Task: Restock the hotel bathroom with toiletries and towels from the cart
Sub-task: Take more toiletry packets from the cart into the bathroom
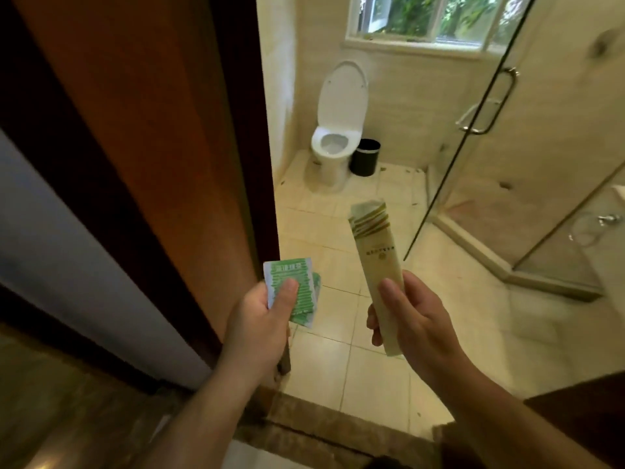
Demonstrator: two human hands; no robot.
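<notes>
– At the bathroom threshold, near centre: which items are in hand, and how will they handle?
– Left hand (267, 319) pinches flat green-and-white sachets (297, 275), at least two. The thumb is clamped on top and the fingers are curled beneath. Judged light, limp and slick-filmed, so liable to slide apart. Grip across the middle of the stack.
– And the right side?
– Right hand (416, 319) holds a long cream packet (375, 252) by its lower third, thumb on the near face, fingers wrapped behind. Its top end leans slightly left. Judged light and easily creased; hold the flat faces, not the edges.
– Arm pose?
– Both forearms reach forward over the tiled floor (321, 367), items apart. Toilet (333, 143) stands far beyond.
</notes>
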